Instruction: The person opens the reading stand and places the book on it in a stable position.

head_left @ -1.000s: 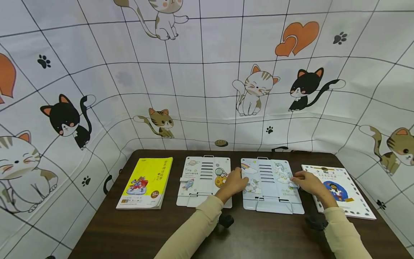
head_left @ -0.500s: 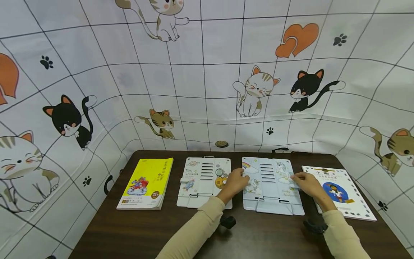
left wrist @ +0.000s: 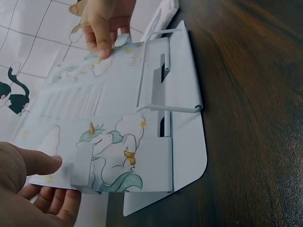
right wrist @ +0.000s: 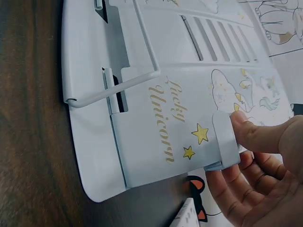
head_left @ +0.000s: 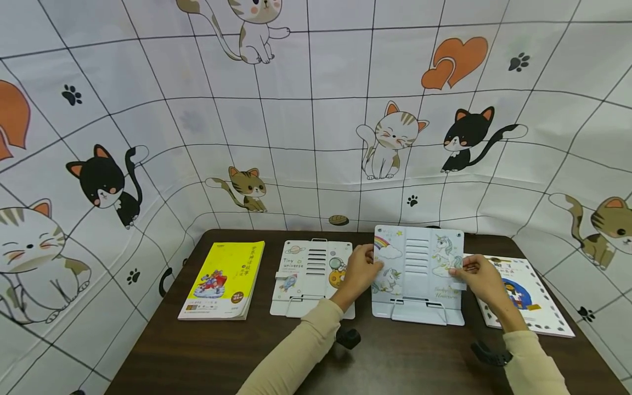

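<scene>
Left hand (head_left: 362,270) and right hand (head_left: 480,278) pinch the white, rectangular, unicorn-printed, metal-looking stand (head_left: 418,281) between them; opposite edges, presumably for balance.

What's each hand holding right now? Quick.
Left hand: closed, holding the left edge of the unicorn-print book stand.
Right hand: closed, holding its right edge, thumb on the front.

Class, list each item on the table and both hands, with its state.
Unicorn stand: panel tilted up from base
Universe stand: folded flat
Yellow book: closed, flat
White book: closed, flat
Left hand: grips the panel's left edge
Right hand: grips the panel's right edge
</scene>
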Demonstrator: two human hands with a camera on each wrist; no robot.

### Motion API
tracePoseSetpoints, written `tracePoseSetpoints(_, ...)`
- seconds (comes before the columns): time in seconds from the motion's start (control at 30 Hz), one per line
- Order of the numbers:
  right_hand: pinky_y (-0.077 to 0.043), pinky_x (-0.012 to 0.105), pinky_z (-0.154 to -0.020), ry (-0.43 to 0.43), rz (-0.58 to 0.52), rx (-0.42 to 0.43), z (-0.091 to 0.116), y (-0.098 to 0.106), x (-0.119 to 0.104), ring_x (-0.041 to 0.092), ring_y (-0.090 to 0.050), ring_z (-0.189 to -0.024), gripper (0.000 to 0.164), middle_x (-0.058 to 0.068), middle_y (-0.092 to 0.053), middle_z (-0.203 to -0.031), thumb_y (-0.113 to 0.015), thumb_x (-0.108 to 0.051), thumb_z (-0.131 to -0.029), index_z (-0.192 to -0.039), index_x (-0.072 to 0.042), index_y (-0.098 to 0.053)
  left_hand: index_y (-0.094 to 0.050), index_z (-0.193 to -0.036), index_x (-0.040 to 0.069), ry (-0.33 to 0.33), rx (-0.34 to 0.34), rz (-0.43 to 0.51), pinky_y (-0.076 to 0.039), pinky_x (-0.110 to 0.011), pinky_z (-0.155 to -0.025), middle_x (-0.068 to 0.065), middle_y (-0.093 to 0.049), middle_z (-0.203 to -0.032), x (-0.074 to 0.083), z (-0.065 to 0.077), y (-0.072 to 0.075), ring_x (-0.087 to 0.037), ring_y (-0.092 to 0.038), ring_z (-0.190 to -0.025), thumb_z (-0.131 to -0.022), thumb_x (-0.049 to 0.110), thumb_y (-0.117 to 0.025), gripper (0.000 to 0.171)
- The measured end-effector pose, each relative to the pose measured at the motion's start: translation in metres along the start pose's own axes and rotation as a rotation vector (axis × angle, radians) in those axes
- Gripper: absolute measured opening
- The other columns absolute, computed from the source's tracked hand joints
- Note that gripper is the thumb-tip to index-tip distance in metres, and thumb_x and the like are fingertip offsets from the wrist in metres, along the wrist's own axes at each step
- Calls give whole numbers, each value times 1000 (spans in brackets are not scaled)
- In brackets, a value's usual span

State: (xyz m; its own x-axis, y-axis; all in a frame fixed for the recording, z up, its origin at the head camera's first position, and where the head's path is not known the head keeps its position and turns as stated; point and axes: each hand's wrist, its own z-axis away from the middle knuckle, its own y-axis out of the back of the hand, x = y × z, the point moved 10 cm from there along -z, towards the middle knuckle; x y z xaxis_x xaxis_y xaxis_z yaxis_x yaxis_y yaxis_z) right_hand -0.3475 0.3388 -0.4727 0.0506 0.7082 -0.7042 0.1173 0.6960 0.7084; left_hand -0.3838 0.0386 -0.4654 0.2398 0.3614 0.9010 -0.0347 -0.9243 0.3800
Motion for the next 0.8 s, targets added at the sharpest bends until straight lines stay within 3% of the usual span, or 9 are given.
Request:
tracePoseSetpoints(0.13, -48, 25, -68, 23, -3, 43, 9, 7, -4, 17, -65, -91, 45, 25, -68, -112, -78, -27, -99, -118, 6, -54, -69, -125, 1, -45, 6, 19, -45, -19, -72, -7, -61, -99, 7, 3, 1, -7, -53, -83, -93, 2, -76, 33)
tracePoseSetpoints(0.3, -46, 25, -70, 71, -3, 104, 17, 14, -4, -10, -52, -83, 44, 21, -71, -112, -82, -26, -96, -119, 1, -56, -71, -118, 6, -90, 4, 33, -46, -19, -71, -6, -67, -98, 16, 7, 3, -2, -53, -80, -94, 4, -78, 25)
tracePoseSetpoints(0.47, -45, 31, -76, 97, 12, 171, 21, 18, -3, -6, -54, -86, 42, 23, -73, -110, -84, -23, -95, -118, 0, -58, -71, -115, 8, -148, 9, 10, -48, -19, -71, -6, -73, -93, 24, 7, 3, -1, -56, -78, -96, 7, -78, 21)
tracePoseSetpoints(0.6, -41, 35, -77, 79, 16, 212, 27, 19, -3, -9, -52, -82, 38, 20, -74, -103, -85, -22, -93, -112, -1, -60, -72, -114, 10, -156, 22, 0, -49, -19, -73, -4, -74, -93, 23, 4, 4, 0, -57, -79, -95, 10, -80, 21)
tracePoseSetpoints(0.73, -44, 28, -71, 93, -12, 222, 37, 17, -8, -15, -52, -77, 35, 16, -77, -99, -86, -22, -91, -108, -3, -63, -73, -119, 10, -142, 26, -1, -52, -20, -75, -6, -75, -96, 20, -3, 6, -3, -61, -82, -97, 11, -79, 24)
tracePoseSetpoints(0.8, -48, 19, -69, 125, -41, 213, 42, 13, -14, -16, -55, -79, 36, 18, -78, -101, -87, -20, -90, -112, -2, -66, -73, -124, 10, -126, 25, -12, -53, -21, -77, -6, -76, -99, 19, -8, 9, -5, -64, -85, -97, 12, -78, 27)
